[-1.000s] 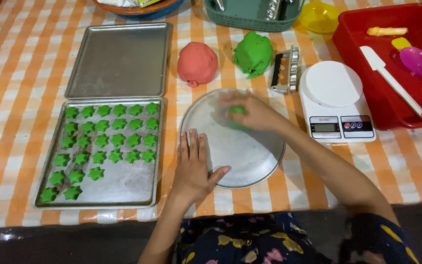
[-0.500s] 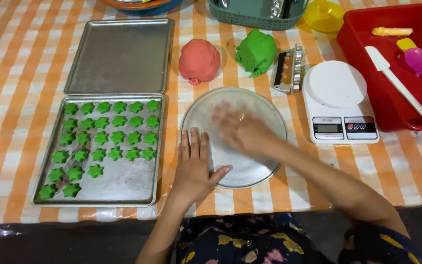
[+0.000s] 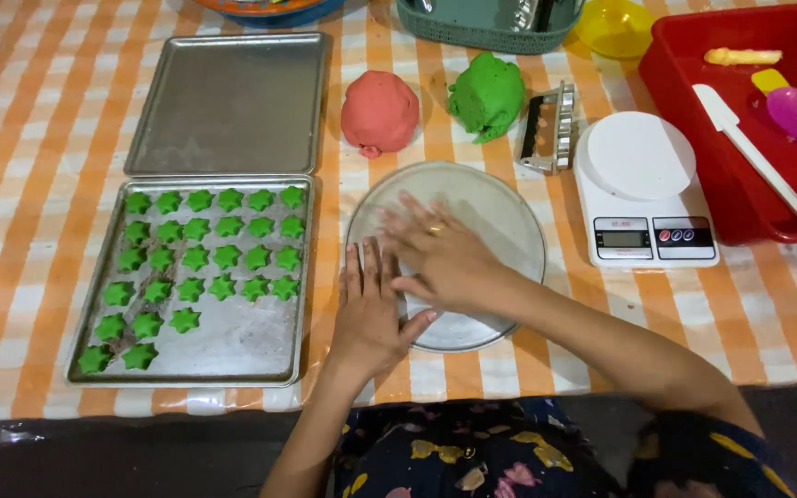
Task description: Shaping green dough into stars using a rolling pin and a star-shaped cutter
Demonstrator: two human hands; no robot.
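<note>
Blurred right hand (image 3: 440,254) hides anything beneath it.

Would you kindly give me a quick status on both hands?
Left hand flat on round metal plate rim. Right hand pressing palm-down on plate, dough under it hidden. Nothing blocking.

Both arms are bare from the wrists up past the elbows, with no sleeves over them. The right hand (image 3: 445,258) wears a thin gold-coloured ring on one finger; the left hand (image 3: 369,314) has no ring or band. At six o'clock shows a dark navy garment printed with yellow, pink and grey floral shapes.
</note>
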